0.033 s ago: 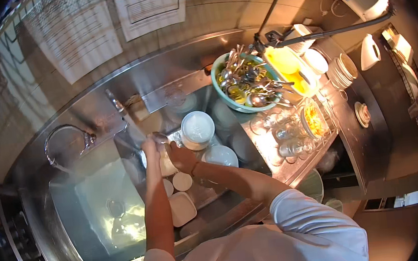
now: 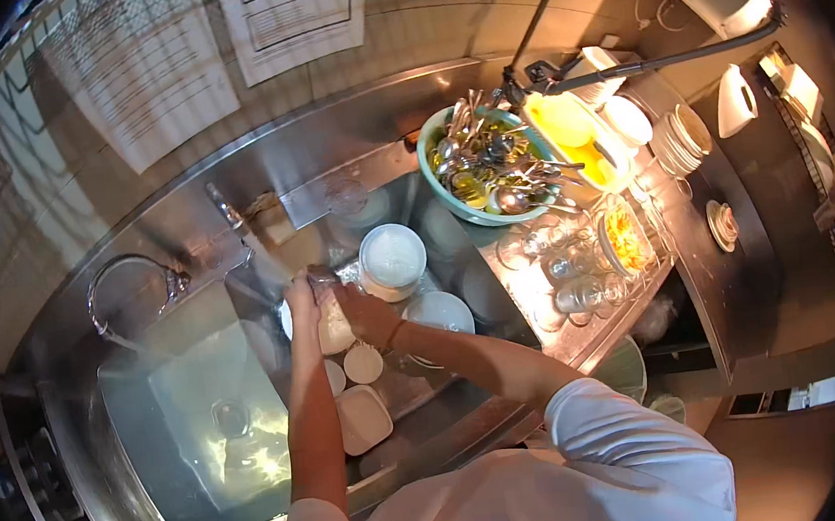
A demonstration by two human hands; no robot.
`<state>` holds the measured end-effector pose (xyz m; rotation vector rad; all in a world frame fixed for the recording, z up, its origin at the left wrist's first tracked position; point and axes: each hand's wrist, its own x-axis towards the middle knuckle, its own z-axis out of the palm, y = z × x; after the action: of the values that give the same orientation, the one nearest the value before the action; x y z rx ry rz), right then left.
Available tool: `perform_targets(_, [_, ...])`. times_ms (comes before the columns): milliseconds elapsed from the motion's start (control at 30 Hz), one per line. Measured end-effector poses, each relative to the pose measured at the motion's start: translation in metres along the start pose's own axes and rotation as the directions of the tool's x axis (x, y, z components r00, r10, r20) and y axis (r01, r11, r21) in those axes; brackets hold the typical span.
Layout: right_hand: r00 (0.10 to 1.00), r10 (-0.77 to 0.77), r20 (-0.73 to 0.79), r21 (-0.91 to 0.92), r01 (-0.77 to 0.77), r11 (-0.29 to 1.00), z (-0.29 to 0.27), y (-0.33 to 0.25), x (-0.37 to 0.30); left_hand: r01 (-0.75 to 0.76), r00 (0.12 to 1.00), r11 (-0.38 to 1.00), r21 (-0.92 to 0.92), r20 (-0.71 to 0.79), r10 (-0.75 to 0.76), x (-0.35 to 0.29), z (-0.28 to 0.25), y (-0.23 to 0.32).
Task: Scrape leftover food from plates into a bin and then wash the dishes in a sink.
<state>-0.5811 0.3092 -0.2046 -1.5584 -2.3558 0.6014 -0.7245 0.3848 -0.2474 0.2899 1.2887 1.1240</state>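
Observation:
My left hand and my right hand come together over the middle sink basin. Between their fingertips is a small shiny, rounded thing; its kind is too small and covered to tell. Both hands look closed around it, though the fingers partly hide one another. Just right of them stands a stack of white bowls, with another white bowl nearer me. Small round white dishes and a squarish white dish lie beside my left forearm.
A water-filled basin is at left, with a curved faucet behind it. Right of the hands are a teal tub of cutlery, drinking glasses, a yellow-filled container and stacked plates. A dark spray arm hangs above.
Both hands stay in nearly the same place; the right one shifts very slightly. The whole view moves a little. Dishes and tub stay put.

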Motion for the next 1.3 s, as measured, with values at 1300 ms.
perform_targets(1300, [0.149, 0.982, -0.112, 0.533, -0.825, 0.186, -0.319, 0.374, -0.346, -0.139, 0.869, 0.986, -0.095, -0.489, 0.075, 0.033, -0.107, -0.208])
